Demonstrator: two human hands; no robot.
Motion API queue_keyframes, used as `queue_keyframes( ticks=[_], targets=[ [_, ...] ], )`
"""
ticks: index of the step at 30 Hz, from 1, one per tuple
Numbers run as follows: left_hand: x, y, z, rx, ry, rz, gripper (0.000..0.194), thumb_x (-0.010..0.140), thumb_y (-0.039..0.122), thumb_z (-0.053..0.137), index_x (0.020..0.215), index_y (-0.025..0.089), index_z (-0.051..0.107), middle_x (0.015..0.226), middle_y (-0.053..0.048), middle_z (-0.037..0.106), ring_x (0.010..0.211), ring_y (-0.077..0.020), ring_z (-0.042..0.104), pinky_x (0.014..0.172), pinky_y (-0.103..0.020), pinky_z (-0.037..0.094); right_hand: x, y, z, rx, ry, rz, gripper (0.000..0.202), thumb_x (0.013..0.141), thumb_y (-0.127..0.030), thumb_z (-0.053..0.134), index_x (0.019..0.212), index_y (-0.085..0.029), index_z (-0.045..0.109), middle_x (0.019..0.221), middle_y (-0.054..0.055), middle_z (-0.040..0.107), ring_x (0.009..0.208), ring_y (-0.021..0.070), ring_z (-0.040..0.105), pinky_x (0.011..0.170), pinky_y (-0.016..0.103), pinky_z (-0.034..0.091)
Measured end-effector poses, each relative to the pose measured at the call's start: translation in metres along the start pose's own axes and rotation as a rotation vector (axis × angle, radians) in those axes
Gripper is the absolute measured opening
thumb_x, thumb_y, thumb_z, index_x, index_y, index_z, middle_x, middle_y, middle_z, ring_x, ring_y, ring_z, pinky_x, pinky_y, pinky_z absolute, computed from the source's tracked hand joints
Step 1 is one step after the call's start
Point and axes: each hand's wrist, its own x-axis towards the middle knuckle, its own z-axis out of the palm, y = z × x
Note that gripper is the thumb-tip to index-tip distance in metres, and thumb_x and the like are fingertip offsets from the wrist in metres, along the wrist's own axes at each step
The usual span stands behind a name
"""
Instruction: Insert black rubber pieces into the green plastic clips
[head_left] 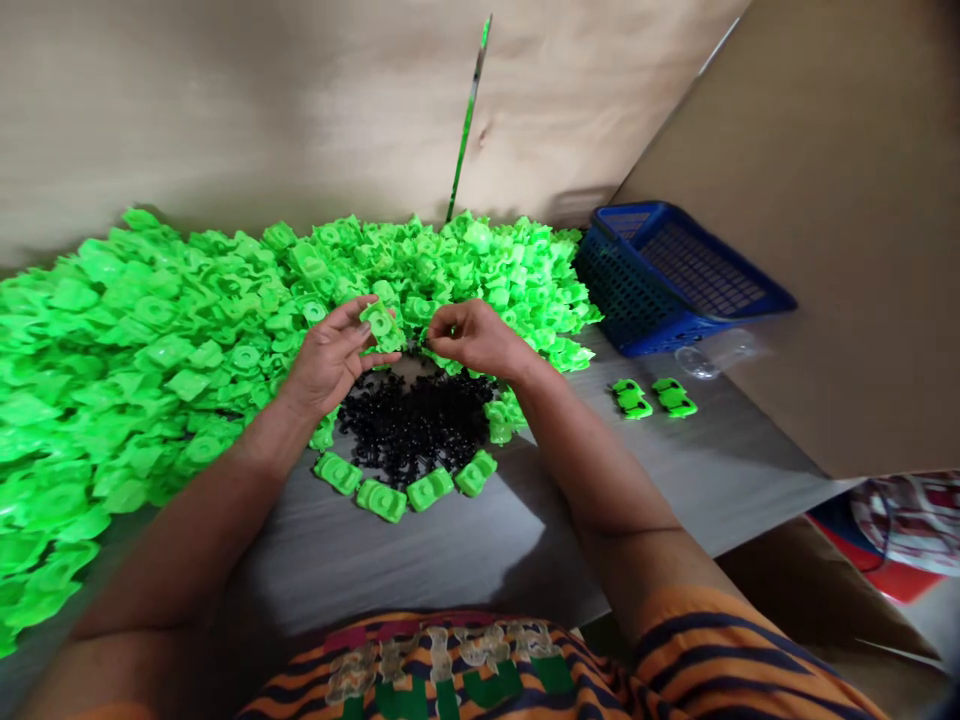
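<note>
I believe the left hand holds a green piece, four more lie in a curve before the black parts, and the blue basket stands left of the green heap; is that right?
Not quite: the head view shows the blue basket at the right of the green heap. The left hand does hold a green piece, and four more do lie in a curve before the black parts.

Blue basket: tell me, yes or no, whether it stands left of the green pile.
No, the blue basket stands at the right end of the green pile.
</note>
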Motion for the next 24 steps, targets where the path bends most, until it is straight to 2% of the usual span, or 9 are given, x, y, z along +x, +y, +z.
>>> queue_keyframes(
  ticks=[3,8,12,17,24],
  targets=[
    [-0.003,-0.002,0.004,-0.005,-0.013,-0.037,0.046,0.076,0.027,0.093,0.119,0.023,0.077,0.099,-0.002,0.079,0.076,-0.012,0.07,0.086,-0.04,0.071,-0.001,-0.008,0.008,0.139,0.14,0.041,0.008,0.075,-0.015,0.057,0.068,-0.018,0.06,0.062,-0.004,0.053,0.06,0.0109,0.046,0.063,0.027,0.037],
    [-0.007,-0.003,0.008,0.029,-0.046,-0.104,0.05,0.073,0.031,0.094,0.12,0.02,0.079,0.084,-0.001,0.075,0.078,-0.0172,0.073,0.076,-0.039,0.071,-0.005,-0.025,0.025,-0.088,0.312,0.01,0.011,0.073,-0.011,0.059,0.066,-0.018,0.061,0.069,-0.001,0.06,0.07,0.014,0.054,0.071,0.029,0.04],
    [-0.008,-0.001,0.009,0.051,-0.052,-0.096,0.048,0.071,0.028,0.093,0.117,0.02,0.082,0.08,0.001,0.072,0.075,-0.0149,0.07,0.074,-0.035,0.07,-0.005,-0.026,0.03,-0.23,0.31,0.007,0.013,0.075,-0.008,0.059,0.067,-0.019,0.06,0.071,0.001,0.061,0.073,0.0162,0.055,0.073,0.031,0.039],
    [-0.01,0.004,0.014,0.09,-0.042,-0.108,0.046,0.068,0.018,0.086,0.114,0.019,0.083,0.076,0.002,0.067,0.077,-0.0141,0.067,0.074,-0.032,0.068,-0.004,-0.024,0.033,-0.341,0.34,-0.023,0.015,0.079,-0.009,0.059,0.069,-0.02,0.059,0.072,0.002,0.06,0.075,0.0182,0.053,0.076,0.032,0.038],
    [-0.011,0.005,0.018,0.196,-0.007,-0.052,0.047,0.063,0.012,0.078,0.109,0.02,0.085,0.062,0.008,0.048,0.057,-0.0071,0.045,0.069,-0.031,0.066,-0.007,-0.028,0.034,-0.427,0.338,-0.035,0.014,0.085,-0.012,0.057,0.074,-0.02,0.062,0.076,0.005,0.061,0.079,0.021,0.05,0.079,0.035,0.036]
  ],
)
